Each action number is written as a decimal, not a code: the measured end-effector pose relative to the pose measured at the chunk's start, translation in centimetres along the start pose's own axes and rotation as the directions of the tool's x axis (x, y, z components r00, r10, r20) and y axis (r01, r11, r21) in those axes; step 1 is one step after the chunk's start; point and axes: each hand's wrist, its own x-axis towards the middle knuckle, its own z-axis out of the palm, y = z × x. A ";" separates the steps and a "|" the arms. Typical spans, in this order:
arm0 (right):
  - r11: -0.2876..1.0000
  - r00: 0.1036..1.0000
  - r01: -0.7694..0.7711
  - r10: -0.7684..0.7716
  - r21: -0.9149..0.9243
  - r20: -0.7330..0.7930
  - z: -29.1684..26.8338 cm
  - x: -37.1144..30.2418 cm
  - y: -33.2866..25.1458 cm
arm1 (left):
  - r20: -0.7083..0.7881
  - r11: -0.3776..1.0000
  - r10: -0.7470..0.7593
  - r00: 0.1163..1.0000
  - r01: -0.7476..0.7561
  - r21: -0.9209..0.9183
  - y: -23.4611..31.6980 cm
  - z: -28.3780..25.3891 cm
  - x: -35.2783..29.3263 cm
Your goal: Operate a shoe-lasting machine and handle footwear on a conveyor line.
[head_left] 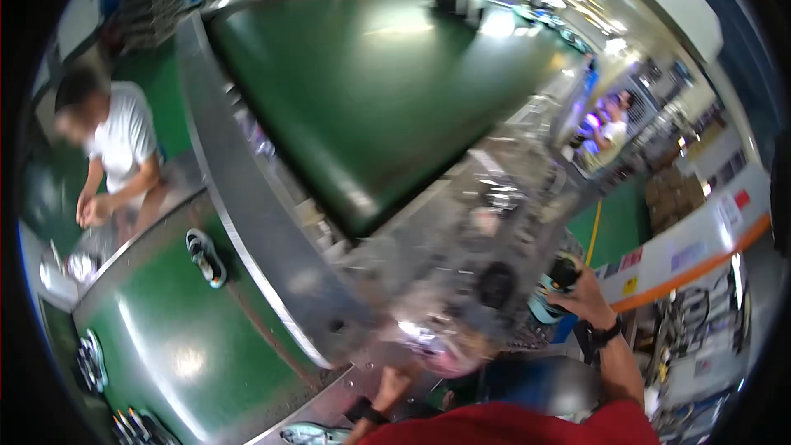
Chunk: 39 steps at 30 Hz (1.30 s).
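My right hand [587, 298] is wrapped round a dark shoe with a pale teal sole [540, 306], at the right end of the cluttered metal worktop [387, 280]. Low in the middle, my left hand [397, 386] is close to a shiny, pinkish, see-through bundle [445, 350]; motion blur smears its fingers, and I cannot tell whether it touches the bundle. Beside my left wrist another teal-soled shoe [313, 433] is partly cut off by the lower edge. A round dark thing [496, 283] lies on the worktop between my hands.
A green conveyor belt [165, 354] on the left carries several shoes, one [205, 258] near its middle. Ahead is a wide green belt [354, 91] in a metal frame. A co-worker in white [124, 132] sits far left. A white panel with an orange edge [684, 259] stands right.
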 end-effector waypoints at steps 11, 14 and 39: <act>0.967 0.871 0.152 -0.034 0.205 -0.490 2.8 -8.7 1.0 | 0.569 0.985 -0.161 0.807 0.167 0.042 10.9 7.8 -4.6; 0.796 0.744 0.320 0.124 0.514 -0.656 5.7 -13.3 6.0 | 0.528 0.985 -0.063 0.847 0.139 -0.106 16.3 10.2 -4.5; 0.773 -0.657 0.085 0.518 0.629 -0.548 2.1 -78.2 20.9 | 0.966 0.920 -0.073 0.247 -0.357 0.161 6.4 82.6 -18.6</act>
